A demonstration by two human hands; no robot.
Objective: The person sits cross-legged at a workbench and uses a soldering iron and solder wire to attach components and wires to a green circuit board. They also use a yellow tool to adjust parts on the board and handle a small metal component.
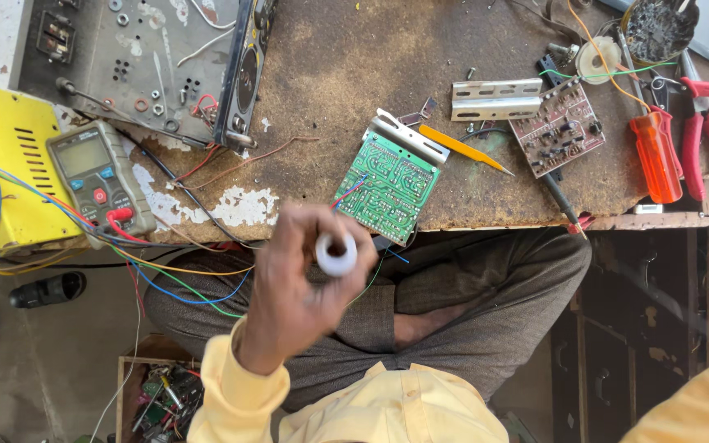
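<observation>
Bare bench top (354, 90) lies open ahead of the left hand (293, 283). A green circuit board (389, 184) sits just ahead-right; a multimeter (98, 176) and tangled wires (166, 275) crowd its left.

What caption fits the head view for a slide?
Left hand lifts a small white roll above a workbench holding a green circuit board.

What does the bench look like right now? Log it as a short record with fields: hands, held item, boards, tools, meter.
left hand: raised, fingers pinched on a small white ring
right hand: not in view, only a yellow sleeve at the frame's corner
boards: green circuit board at the bench edge; brown circuit board farther right
tools: orange screwdriver, red pliers, yellow pencil
meter: multimeter leaning on a yellow box, leads plugged in
surface: worn brown workbench
</observation>
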